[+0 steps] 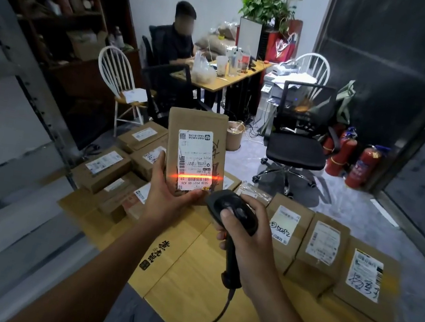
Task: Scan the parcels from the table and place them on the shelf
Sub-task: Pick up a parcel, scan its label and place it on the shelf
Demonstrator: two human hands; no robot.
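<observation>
My left hand (165,195) grips a small brown cardboard parcel (197,125) from below and holds it upright, its white shipping label facing me. My right hand (246,236) holds a black corded barcode scanner (234,211) by its handle, thumb on top, just right of the parcel's lower edge. An orange-red scan line crosses the barcode near the bottom of the label. Several more labelled parcels lie on the flattened yellow cardboard (187,276): a pile at the left (104,168) and a row at the right (323,245).
A grey metal shelf frame (31,82) stands at my left. Beyond the parcels are a black office chair (295,146), a white wooden chair (119,76), red fire extinguishers (363,168) and a desk (233,77) with a seated person (177,41).
</observation>
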